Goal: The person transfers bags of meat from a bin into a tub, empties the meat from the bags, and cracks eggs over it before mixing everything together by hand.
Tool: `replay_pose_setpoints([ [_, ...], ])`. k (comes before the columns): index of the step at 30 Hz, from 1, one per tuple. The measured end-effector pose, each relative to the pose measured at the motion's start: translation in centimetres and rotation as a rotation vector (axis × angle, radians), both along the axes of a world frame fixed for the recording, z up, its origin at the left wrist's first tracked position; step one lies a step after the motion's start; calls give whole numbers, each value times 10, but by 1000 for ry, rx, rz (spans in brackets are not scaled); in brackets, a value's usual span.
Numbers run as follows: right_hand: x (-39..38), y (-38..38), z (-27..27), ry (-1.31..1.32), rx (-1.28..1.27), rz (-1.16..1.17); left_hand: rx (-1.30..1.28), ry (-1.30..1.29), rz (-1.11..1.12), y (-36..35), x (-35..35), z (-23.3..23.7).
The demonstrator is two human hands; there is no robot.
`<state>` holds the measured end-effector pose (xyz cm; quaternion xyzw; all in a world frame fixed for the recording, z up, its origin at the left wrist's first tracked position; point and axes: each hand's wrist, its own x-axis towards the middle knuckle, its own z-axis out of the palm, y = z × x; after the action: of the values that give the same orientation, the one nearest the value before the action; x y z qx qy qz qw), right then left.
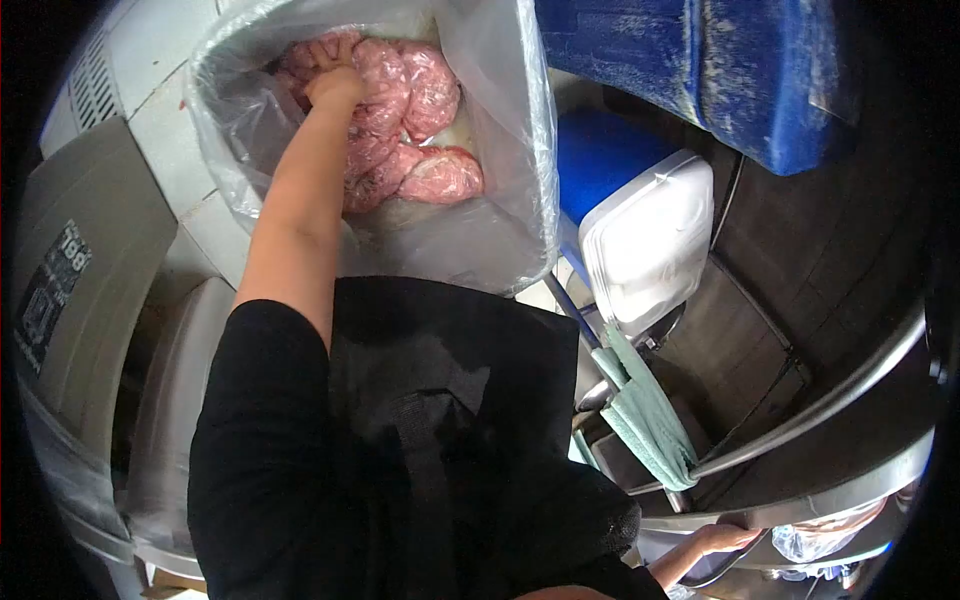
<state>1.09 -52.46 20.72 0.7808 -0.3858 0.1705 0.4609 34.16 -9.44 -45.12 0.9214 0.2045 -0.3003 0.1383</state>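
My left hand (335, 80) reaches down into a bin lined with a clear plastic bag (500, 120). Its fingers are spread over bagged pink raw meat (432, 92), pressing on one of several plastic-wrapped portions. Another meat portion (443, 176) lies nearer to me in the same liner. At the lower right, my right hand (715, 540) is at the rim of a steel table (800, 512), its fingers seemingly curled over the edge. The undersides of its fingers are hidden.
A large blue plastic container (740, 70) stands at the upper right, with a white lid (650, 235) below it. A green cloth (645, 410) hangs on the steel table's frame. Grey bins (90, 270) stand to the left on white floor tiles (165, 140).
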Motion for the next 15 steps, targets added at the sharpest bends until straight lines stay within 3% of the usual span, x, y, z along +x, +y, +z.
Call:
replay_pose_setpoints([
  [1, 8, 7, -3, -58, 26, 6, 43, -88, -30, 1, 0, 1],
  [5, 13, 7, -4, -296, 142, 16, -74, -15, -2, 10, 12, -8],
  [6, 9, 3, -1, -215, 116, 12, -71, -41, -1, 14, 3, -30],
  [8, 14, 11, -5, -176, 111, -26, -63, -79, -5, 16, 5, -26],
  [11, 13, 11, -5, -171, 165, 43, -114, 172, -141, 20, -12, 7],
  [14, -7, -16, 5, 2, 89, 39, -250, -43, 22, 24, -25, -10],
  [15, -12, -20, 9, 97, 46, 96, -239, -49, 20, 26, -27, 9],
])
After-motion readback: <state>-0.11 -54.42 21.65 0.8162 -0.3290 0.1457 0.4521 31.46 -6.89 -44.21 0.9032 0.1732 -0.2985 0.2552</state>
